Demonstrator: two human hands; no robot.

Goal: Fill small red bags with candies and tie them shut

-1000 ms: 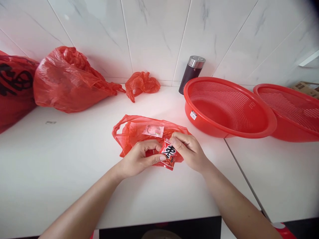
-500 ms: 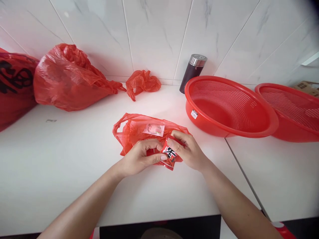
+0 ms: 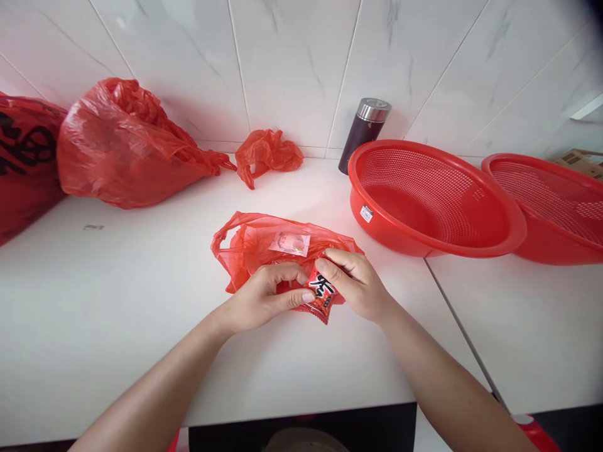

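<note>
Between my hands is a small red snack packet with black and white lettering. My right hand pinches its upper right part, thumb on the front and fingers curled behind. My left hand is closed at the left edge, its thumb pressing the packet's face; its fingers are partly hidden. Under and behind both hands lies a thin red plastic bag, spread on the white counter. A small pink packet with a fruit picture rests on this bag, beyond my fingers.
Two red perforated baskets stand at the right. Behind the nearer one is a dark thermos with a silver lid. A crumpled red bag and a full, tied red bag lie along the tiled wall, with another red bag far left.
The red packet has tilted slightly in my hands, and its lower edge shows a little more to the left. Both hands keep nearly the same place; the view has shifted slightly.
</note>
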